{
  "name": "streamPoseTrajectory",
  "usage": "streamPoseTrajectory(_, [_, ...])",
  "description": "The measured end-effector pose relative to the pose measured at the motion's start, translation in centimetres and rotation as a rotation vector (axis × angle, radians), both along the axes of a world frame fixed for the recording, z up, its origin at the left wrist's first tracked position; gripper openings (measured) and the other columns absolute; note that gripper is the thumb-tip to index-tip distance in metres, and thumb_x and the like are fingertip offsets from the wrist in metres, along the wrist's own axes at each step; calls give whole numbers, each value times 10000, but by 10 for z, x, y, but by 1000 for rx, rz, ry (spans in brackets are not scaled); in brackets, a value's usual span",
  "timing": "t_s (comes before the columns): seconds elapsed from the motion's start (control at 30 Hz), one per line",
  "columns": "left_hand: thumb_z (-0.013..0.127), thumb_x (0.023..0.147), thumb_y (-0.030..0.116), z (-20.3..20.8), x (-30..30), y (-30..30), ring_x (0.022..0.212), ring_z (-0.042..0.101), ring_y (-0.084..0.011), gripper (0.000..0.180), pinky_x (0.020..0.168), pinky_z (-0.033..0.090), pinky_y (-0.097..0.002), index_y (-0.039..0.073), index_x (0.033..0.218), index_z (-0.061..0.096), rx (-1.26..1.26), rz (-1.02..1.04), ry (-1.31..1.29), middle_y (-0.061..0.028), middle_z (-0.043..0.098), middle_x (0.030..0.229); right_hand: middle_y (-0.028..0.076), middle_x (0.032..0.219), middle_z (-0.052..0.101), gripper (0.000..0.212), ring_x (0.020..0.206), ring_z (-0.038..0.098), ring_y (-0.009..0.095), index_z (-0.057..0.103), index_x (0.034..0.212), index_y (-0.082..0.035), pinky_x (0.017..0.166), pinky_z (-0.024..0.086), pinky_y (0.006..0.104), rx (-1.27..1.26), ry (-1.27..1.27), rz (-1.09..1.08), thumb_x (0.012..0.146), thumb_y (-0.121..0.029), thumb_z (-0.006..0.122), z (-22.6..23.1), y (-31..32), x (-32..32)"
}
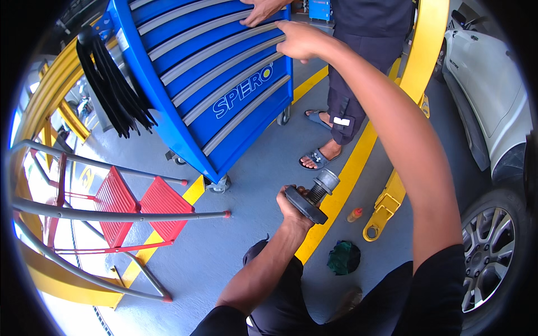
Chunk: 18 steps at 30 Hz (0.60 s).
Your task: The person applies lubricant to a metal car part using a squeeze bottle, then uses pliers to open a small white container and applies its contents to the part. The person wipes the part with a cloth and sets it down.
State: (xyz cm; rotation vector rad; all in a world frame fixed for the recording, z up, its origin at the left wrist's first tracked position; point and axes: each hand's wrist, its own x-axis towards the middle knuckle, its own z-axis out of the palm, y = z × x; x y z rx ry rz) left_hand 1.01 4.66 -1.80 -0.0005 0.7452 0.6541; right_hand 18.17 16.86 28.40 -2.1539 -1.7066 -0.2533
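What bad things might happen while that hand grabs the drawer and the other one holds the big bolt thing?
1. The left hand holds the heavy black disc with a bolt over the floor; it might slip and fall.
2. The right hand and another person's hand both touch the blue tool cabinet; fingers might get pinched by a drawer.
3. The cabinet stands on a wheel, so it may roll toward the person's sandalled foot.

The floor (224, 246) was grey painted concrete, crossed by a yellow stripe (342, 185) running from lower left to upper centre. A red step ladder with grey rails (134, 204) stood at left. A white car (493, 101) filled the right edge, and yellow lift arms (417, 67) rose at upper right. Bright daylight came from the left.
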Motion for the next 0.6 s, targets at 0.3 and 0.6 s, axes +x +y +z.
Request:
streamPoseTrajectory(0.3, [535, 924, 374, 3, -13, 1, 707, 511, -185, 207, 644, 446, -382, 185, 841, 513, 92, -137, -101, 17, 518, 732, 175, 1089, 736, 469, 1023, 722, 337, 637, 1374, -6, 906, 555, 425, 101, 330, 102, 1000, -279, 716, -131, -253, -43])
streamPoseTrajectory(0.6, [540, 943, 319, 30, -6, -19, 625, 477, -142, 331, 637, 448, -300, 153, 674, 444, 111, -500, -250, 13, 445, 652, 135, 1345, 633, 668, 1219, 632, 340, 579, 1410, -63, 1032, 506, 481, -39, 76, 255, 865, -334, 854, -193, -330, -49])
